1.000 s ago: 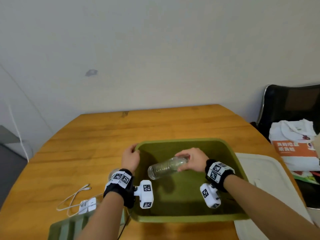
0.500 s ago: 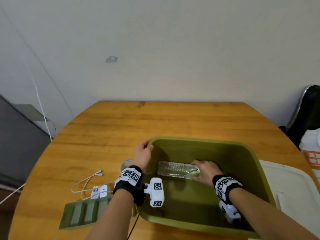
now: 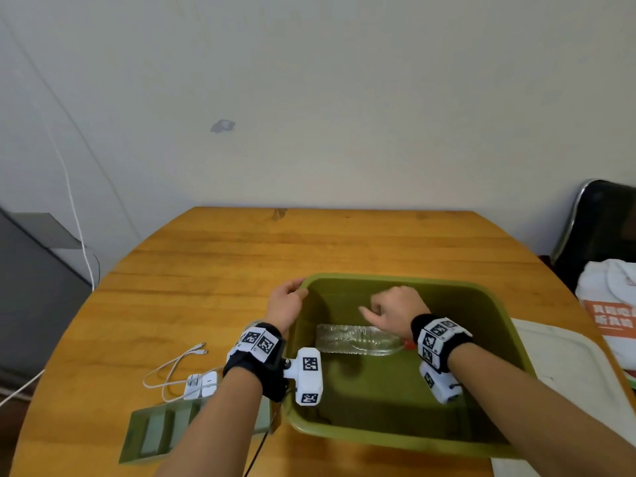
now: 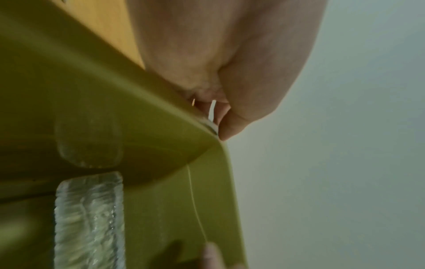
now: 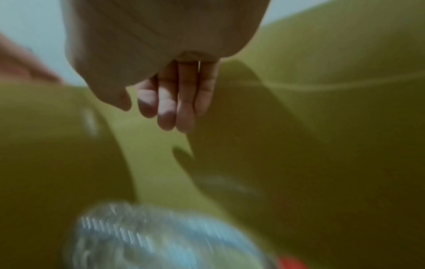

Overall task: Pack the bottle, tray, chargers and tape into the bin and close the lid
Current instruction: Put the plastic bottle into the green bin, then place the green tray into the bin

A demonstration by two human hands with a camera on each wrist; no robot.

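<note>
Bottle (image 3: 358,343) lies flat in bin (image 3: 495,306). Left hand (image 3: 285,304) grips rim, likely steadying; right hand (image 3: 395,309) above, empty, fingers loose.

Rounded wooden table (image 3: 213,270) bearing a green bin (image 3: 495,311) at near right; a white lid (image 3: 564,366) lying just right of the bin; white chargers (image 3: 203,385) with cables and a green tray (image 3: 155,432) sitting at near left.
</note>
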